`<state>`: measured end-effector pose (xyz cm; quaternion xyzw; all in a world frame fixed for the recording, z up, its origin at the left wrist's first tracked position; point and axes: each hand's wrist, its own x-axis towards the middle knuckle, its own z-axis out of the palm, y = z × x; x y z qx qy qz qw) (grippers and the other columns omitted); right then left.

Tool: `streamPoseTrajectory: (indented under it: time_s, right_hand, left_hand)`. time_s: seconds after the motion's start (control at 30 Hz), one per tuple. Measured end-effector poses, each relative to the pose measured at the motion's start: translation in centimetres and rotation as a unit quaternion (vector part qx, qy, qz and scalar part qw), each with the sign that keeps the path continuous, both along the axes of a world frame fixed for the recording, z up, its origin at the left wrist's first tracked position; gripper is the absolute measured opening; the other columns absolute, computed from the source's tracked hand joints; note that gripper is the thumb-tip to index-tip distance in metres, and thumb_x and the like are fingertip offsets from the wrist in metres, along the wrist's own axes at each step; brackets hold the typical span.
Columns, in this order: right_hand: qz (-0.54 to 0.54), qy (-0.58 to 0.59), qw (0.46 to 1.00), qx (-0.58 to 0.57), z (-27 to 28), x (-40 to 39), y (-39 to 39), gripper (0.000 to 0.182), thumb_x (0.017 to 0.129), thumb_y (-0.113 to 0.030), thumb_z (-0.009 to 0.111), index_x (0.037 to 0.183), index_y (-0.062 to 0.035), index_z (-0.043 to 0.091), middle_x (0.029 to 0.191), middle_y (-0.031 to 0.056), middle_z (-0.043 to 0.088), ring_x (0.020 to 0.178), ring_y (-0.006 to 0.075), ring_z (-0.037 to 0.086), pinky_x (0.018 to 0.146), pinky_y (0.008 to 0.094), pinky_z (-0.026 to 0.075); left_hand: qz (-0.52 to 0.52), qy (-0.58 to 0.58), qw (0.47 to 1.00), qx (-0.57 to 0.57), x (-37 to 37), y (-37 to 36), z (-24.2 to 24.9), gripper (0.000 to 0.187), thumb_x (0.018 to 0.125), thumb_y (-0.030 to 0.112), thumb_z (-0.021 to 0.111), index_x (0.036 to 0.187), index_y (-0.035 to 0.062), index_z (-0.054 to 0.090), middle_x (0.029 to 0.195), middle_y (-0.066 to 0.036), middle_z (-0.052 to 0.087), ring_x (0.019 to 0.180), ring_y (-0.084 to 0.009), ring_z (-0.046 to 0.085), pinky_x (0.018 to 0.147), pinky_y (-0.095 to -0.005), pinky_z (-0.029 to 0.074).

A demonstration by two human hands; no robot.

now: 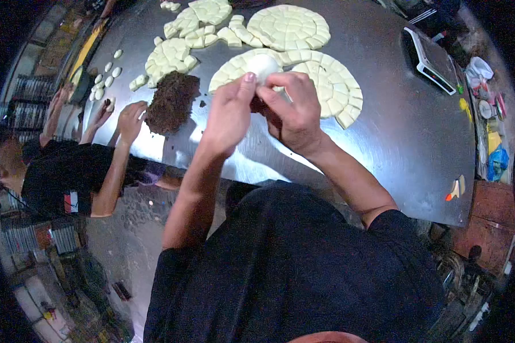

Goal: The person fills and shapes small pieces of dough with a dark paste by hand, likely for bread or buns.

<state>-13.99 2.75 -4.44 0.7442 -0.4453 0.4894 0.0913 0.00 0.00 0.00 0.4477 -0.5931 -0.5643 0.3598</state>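
A smooth white dough ball (263, 65) is held up in front of me, over the metal table. My left hand (230, 117) is closed around its near left side, thumb pointing up along it. From the right, my right hand (296, 108) pinches at the ball's lower edge with bent thumb and fingers. The underside of the ball is hidden behind my fingers. Just beyond my hands lie rounds of cut dough pieces (329, 86), and a mound of dark brown filling (173, 103) sits to the left of them.
More cut dough (289, 27) lies farther back on the metal table (406, 148). A co-worker (57, 171) stands at the left, with a hand (133, 117) beside the filling. Several small dough balls (100, 80) lie nearby. A white-framed device (429, 60) stands at the right.
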Motion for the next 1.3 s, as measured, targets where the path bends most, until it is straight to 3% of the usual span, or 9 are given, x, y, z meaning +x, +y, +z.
streamPoseTrajectory:
  time_s: [0.23,0.3,0.4,0.6,0.73,0.8,0.87,1.1,1.3]
  right_hand:
    - [0.087,-0.133,0.971,0.181,-4.4,-2.5,5.0,0.019,0.071,-0.002,0.061,0.088,-0.0043,0.069,0.097,0.0120,0.064,0.089,0.0296,0.062,0.078,0.0368,0.050]
    - [0.050,-0.151,0.959,0.234,-7.0,-3.8,5.6,0.019,0.074,0.002,0.062,0.091,-0.0030,0.069,0.097,0.0117,0.065,0.087,0.0261,0.064,0.075,0.0323,0.050]
    - [0.073,-0.160,0.945,0.277,-8.5,-4.1,5.2,0.018,0.076,0.002,0.061,0.091,-0.0019,0.069,0.093,0.0127,0.066,0.084,0.0252,0.065,0.073,0.0309,0.051]
    - [0.095,-0.243,0.953,0.152,-1.2,-1.9,1.0,0.021,0.087,-0.011,0.059,0.106,-0.0060,0.067,0.099,0.0075,0.066,0.092,0.0144,0.060,0.082,0.0284,0.047]
    - [0.062,-0.121,0.989,0.063,2.8,-0.1,-1.9,0.059,0.090,-0.035,0.047,0.142,-0.0107,0.035,0.144,0.0174,0.034,0.133,0.0367,0.030,0.110,0.0523,0.020]
    - [-0.010,-0.088,0.995,0.040,-3.0,4.7,-3.8,0.051,0.087,-0.035,0.058,0.133,-0.0151,0.049,0.139,0.0151,0.042,0.128,0.0366,0.037,0.107,0.0556,0.024]
    - [0.032,0.062,0.976,0.204,-16.2,7.7,-3.4,0.059,0.090,-0.048,0.047,0.142,-0.0218,0.039,0.152,0.0172,0.021,0.139,0.0463,0.014,0.105,0.0697,0.007]
    - [0.103,-0.048,0.864,0.491,-19.7,5.4,-3.4,0.049,0.090,-0.037,0.052,0.125,-0.0031,0.053,0.127,0.0185,0.055,0.127,0.0334,0.043,0.104,0.0352,0.037]
    - [0.190,0.222,0.693,0.659,-13.3,2.7,-3.0,0.033,0.077,-0.019,0.064,0.103,-0.0053,0.049,0.097,0.0164,0.063,0.091,0.0376,0.061,0.077,0.0452,0.047]
  left_hand:
    - [0.074,-0.194,0.977,-0.042,3.7,1.6,-12.1,0.018,0.090,0.010,0.053,0.106,0.0012,0.053,0.070,-0.014,0.065,0.064,-0.0165,0.065,0.053,-0.0281,0.048]
    - [-0.040,-0.222,0.900,-0.373,6.0,1.3,-20.2,0.010,0.089,0.010,0.056,0.094,0.0008,0.057,0.064,-0.011,0.062,0.057,-0.0162,0.062,0.049,-0.0291,0.047]
    - [-0.068,0.001,0.955,0.289,4.0,2.6,-22.2,0.029,0.079,0.025,0.076,0.079,0.0024,0.058,0.059,-0.002,0.054,0.047,-0.0123,0.054,0.041,-0.0257,0.042]
    - [0.064,-0.265,0.948,0.167,3.4,2.1,-24.3,0.047,0.066,0.042,0.083,0.076,0.0016,0.062,0.058,-0.005,0.058,0.049,-0.0145,0.056,0.048,-0.0278,0.046]
    - [0.101,-0.112,0.970,0.190,5.7,2.9,-23.3,0.053,0.082,0.052,0.067,0.069,0.0005,0.064,0.055,-0.004,0.056,0.045,-0.0126,0.050,0.045,-0.0266,0.040]
    - [0.163,-0.086,0.953,0.242,6.7,3.2,-22.6,0.058,0.098,0.047,0.044,0.066,0.0010,0.060,0.051,0.000,0.050,0.036,-0.0084,0.039,0.035,-0.0246,0.028]
    - [0.222,-0.058,0.947,0.222,10.1,4.0,-25.4,0.057,0.097,0.048,0.045,0.066,0.0021,0.058,0.051,0.000,0.049,0.036,-0.0080,0.038,0.034,-0.0243,0.027]
    - [0.417,0.039,0.868,0.267,18.3,10.0,-25.7,0.059,0.096,0.055,0.042,0.065,0.0064,0.058,0.050,0.001,0.045,0.038,-0.0096,0.040,0.036,-0.0265,0.029]
    - [0.398,-0.060,0.885,0.236,22.0,14.5,-26.8,0.062,0.096,0.055,0.040,0.070,0.0036,0.063,0.048,-0.001,0.045,0.038,-0.0104,0.041,0.036,-0.0276,0.029]
